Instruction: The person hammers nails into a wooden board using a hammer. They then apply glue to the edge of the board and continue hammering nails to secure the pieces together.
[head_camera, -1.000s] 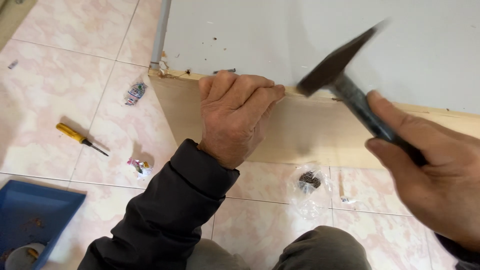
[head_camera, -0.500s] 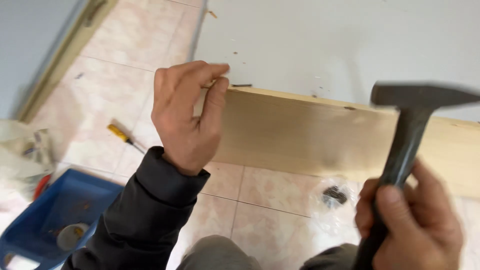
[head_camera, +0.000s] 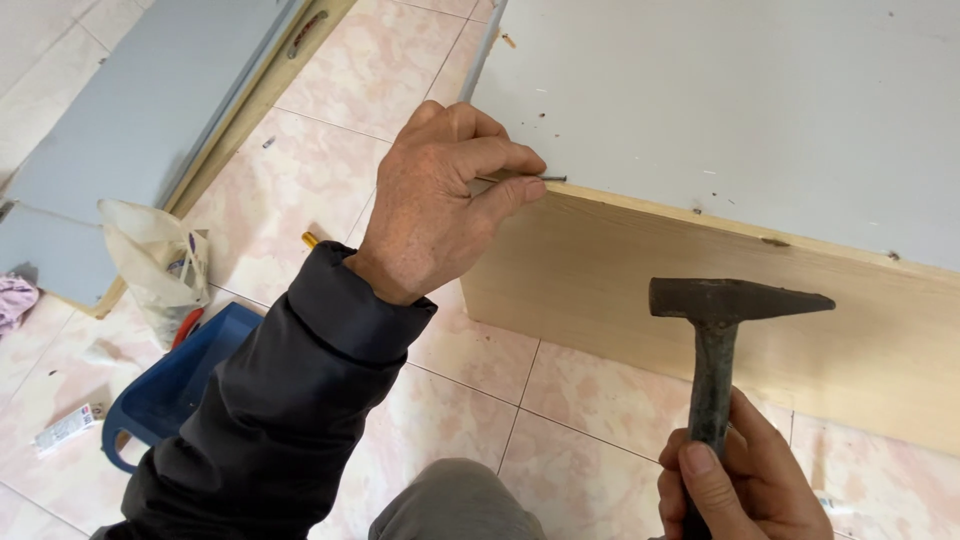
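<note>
My left hand (head_camera: 440, 200) pinches a thin nail (head_camera: 548, 179) between thumb and forefinger, lying flat against the top edge of a pale wooden board (head_camera: 620, 290). The board stands upright under a grey panel (head_camera: 740, 110). My right hand (head_camera: 745, 485) grips the dark handle of a steel hammer (head_camera: 735, 300) at the lower right. The hammer head is held level in front of the board, to the right of and below the nail, apart from it.
A blue plastic tray (head_camera: 170, 385) lies on the tiled floor (head_camera: 330, 110) at the lower left, with a white plastic bag (head_camera: 155, 255) beside it. Another grey panel with a wooden edge (head_camera: 150, 120) lies at the upper left. A small tube (head_camera: 65, 428) lies near the tray.
The view shifted left and closer. My left hand now pinches a nail at the board's top edge. The hammer came down from its raised swing to a level hold lower right.
</note>
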